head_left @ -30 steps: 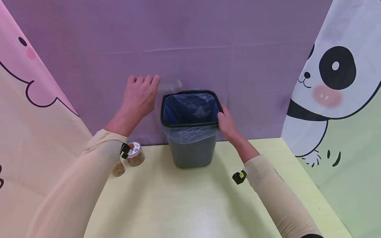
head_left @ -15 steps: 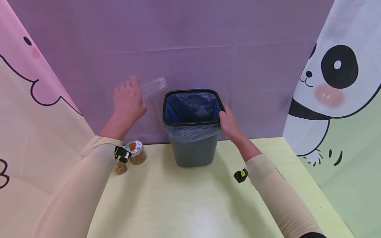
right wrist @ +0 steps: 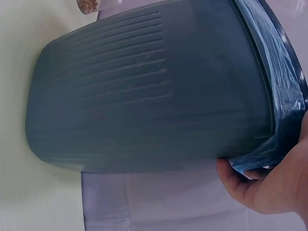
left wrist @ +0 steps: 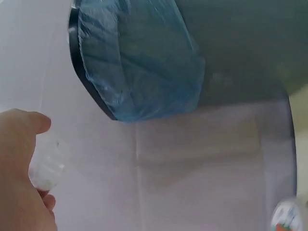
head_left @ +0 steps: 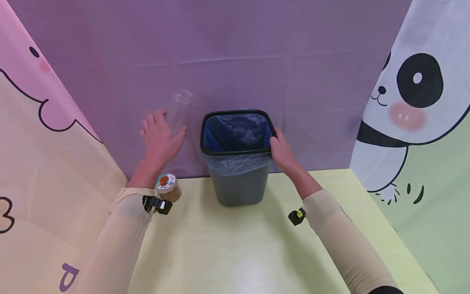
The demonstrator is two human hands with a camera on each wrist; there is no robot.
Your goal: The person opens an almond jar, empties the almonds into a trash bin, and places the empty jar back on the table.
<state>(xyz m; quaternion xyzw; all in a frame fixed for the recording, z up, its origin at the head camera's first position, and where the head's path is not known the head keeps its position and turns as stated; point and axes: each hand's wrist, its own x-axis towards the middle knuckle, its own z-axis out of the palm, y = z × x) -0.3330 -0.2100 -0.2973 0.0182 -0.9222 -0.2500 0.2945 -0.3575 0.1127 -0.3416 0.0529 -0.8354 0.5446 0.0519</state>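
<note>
A grey trash can with a black rim and a blue plastic liner stands upright on the table near the purple backdrop. My right hand grips its rim at the right side. In the right wrist view, the fingers curl over the liner's edge. Left of the can, my left hand is raised above the table. It holds a clear, see-through plastic container between thumb and fingers. The container is blurred and hard to make out against the backdrop. In the left wrist view, the container shows beside the thumb.
A small jar with a printed lid and brown contents stands at the table's back left, close to my left wrist. A purple cloth hangs behind the table. Cartoon-printed cloths flank both sides.
My left hand has moved left, away from the can, and lower, its fingers spreading. The clear container has tilted more upright. My right hand stays on the rim. A smaller brown-filled thing is now hidden.
</note>
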